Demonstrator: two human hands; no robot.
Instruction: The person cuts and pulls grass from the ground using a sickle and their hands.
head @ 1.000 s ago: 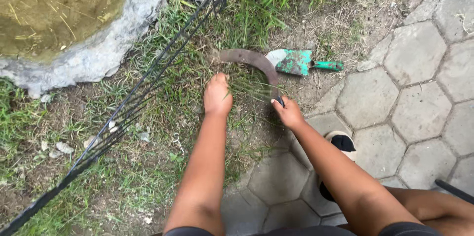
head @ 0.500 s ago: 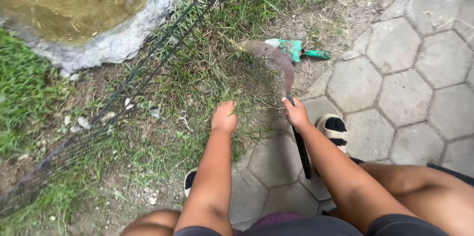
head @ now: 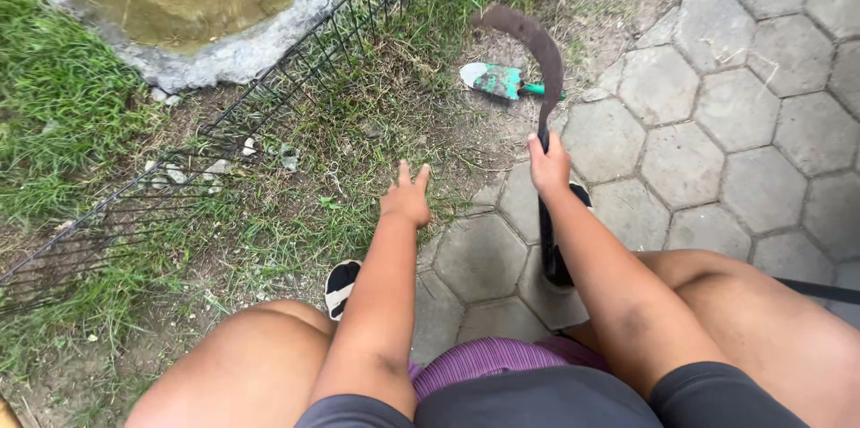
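The right hand (head: 548, 164) is clamped around the dark straight handle of a rusty brown, curved-bladed metal sickle (head: 536, 47). The handle's long axis runs nearly straight away from the person, from beside the right knee up past the fist. Beyond the fist the dull, pitted blade rises and arcs over to the left, its blunt tip pointing left above the patchy grass (head: 358, 141). The sickle is held over the line where the grass meets the grey hexagonal concrete pavers (head: 690, 159), which are rough and sandy at the joints.

The left hand (head: 405, 200) holds nothing; its fingers are apart and stretched forward, low over the thin, dry grass to the left of the sickle.

Just beyond the sickle's blade lies a small green-bladed hand trowel (head: 497, 81), scuffed and muddy, on bare soil. Farther left of the sickle a black wire-mesh fence panel (head: 269, 106) leans over the grass, beside a rough grey concrete-rimmed pond (head: 224, 56) of murky brownish water.
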